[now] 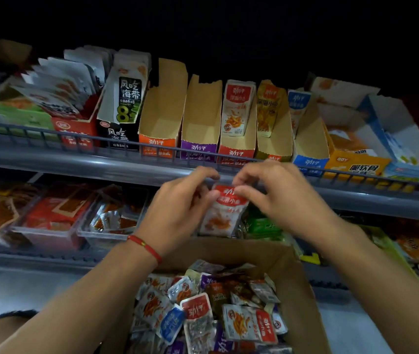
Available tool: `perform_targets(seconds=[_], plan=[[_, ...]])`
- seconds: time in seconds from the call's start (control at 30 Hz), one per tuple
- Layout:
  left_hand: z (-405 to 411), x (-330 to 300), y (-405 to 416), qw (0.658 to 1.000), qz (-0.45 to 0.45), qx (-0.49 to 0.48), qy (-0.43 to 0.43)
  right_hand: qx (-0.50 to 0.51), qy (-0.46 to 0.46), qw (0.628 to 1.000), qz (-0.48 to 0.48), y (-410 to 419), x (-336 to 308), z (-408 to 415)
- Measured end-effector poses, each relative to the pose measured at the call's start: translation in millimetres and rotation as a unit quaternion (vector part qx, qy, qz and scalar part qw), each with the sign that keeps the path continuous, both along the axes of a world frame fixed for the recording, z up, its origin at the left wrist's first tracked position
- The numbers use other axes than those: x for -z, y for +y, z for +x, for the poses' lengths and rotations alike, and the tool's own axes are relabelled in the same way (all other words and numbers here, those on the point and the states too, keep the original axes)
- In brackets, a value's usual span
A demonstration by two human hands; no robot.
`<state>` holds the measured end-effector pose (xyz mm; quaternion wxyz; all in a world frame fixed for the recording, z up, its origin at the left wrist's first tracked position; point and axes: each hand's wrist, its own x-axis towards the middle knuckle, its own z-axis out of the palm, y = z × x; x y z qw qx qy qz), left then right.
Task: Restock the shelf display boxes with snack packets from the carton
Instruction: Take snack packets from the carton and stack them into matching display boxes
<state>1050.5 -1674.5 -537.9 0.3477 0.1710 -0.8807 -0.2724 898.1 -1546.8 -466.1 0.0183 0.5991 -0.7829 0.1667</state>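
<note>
Hands, left [177,208] and right [277,195], pinch a red-topped packet [222,213] upright above the carton [297,290], probably squaring it for the red display box [236,149].

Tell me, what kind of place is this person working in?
Most likely a small shop's snack aisle. Branded display boxes stand along a railed shelf, a carton of loose packets sits below, and both hands hold a red-topped packet.
</note>
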Motion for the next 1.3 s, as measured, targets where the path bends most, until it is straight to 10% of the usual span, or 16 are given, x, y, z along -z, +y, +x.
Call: perform_targets(seconds=[0.37,1.3], plan=[[4,-6,-36,0.979,-0.133,-0.153,-0.007,0.068,0.128,0.971,-0.189,-58,-128,-76],[-3,-14,-36,0.981,-0.081,-0.171,-0.043,0.154,0.173,0.971,-0.058,-167,-54,-132]])
